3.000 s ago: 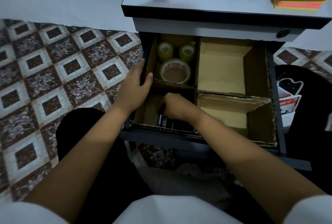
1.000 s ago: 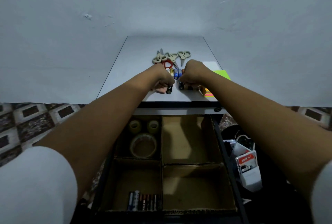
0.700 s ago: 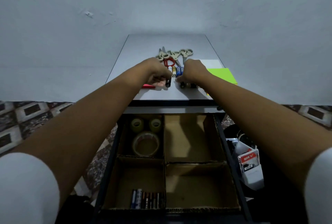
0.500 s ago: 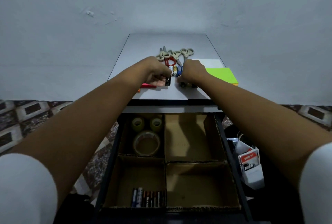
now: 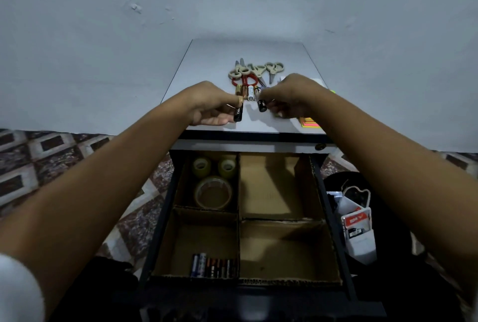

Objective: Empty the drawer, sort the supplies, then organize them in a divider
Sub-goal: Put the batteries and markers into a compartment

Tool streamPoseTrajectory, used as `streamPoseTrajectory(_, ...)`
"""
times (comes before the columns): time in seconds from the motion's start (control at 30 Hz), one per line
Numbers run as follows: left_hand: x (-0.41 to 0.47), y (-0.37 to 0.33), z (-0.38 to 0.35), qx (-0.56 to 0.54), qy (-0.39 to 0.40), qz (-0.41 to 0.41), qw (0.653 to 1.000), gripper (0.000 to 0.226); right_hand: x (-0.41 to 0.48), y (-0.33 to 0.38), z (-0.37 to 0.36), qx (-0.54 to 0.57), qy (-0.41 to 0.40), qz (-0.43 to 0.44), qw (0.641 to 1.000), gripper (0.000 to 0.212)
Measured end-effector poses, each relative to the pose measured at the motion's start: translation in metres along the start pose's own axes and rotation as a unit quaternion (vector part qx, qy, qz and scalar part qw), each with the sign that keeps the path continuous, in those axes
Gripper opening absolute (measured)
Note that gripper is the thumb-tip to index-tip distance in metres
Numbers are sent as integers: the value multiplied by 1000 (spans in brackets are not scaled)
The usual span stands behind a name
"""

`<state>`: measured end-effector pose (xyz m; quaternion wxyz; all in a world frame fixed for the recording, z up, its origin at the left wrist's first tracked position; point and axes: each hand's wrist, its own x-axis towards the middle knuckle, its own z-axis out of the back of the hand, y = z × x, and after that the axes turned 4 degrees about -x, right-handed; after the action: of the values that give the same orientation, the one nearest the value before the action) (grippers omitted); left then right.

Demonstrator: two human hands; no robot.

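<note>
Both hands have drawn back toward the front edge since 0.5 s ago, uncovering the pile. Left fingers [image 5: 217,121] pinch 1 black battery [image 5: 238,114], thumb on its top end. Right fingers [image 5: 275,108] pinch a second black battery [image 5: 262,106], tilted. Left hand [image 5: 207,107] and right hand [image 5: 292,96] are just above the surface [image 5: 219,58]. 1 per hand, likely so both go down in 1 trip.

About 4 loose batteries [image 5: 248,92] lie just behind, with scissors [image 5: 256,70] beyond and sticky notes [image 5: 307,122] by the right wrist.

Below is the open drawer [image 5: 161,218] with its cardboard divider [image 5: 238,231]. A row of stored batteries [image 5: 213,268] lies in the front-left compartment against the front wall, probably the target. 3 tape rolls [image 5: 213,191] fill the back-left one. Both right compartments show only cardboard.
</note>
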<state>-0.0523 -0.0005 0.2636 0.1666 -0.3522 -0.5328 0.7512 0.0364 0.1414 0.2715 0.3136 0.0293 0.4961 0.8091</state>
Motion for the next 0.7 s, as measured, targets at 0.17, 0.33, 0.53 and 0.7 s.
streamPoseTrajectory(0.17, -35, 37, 13, -42, 29, -5, 999, 7, -35, -15, -25, 103, 86, -28, 991, 19)
streamPoseTrajectory(0.33, -56, 93, 31, -39, -5, 18, 999, 4, -67, -42, -67, 111, 168, -7, 980, 8)
streamPoseTrajectory(0.53, -67, 143, 45, -25, -65, 65, 995, 13, -92, -72, -129, 34, 247, 25, 968, 18)
streamPoseTrajectory(0.7, -73, 163, 46, -36, -73, 79, 994, 2, -90, -98, -181, -18, 297, -10, 955, 25)
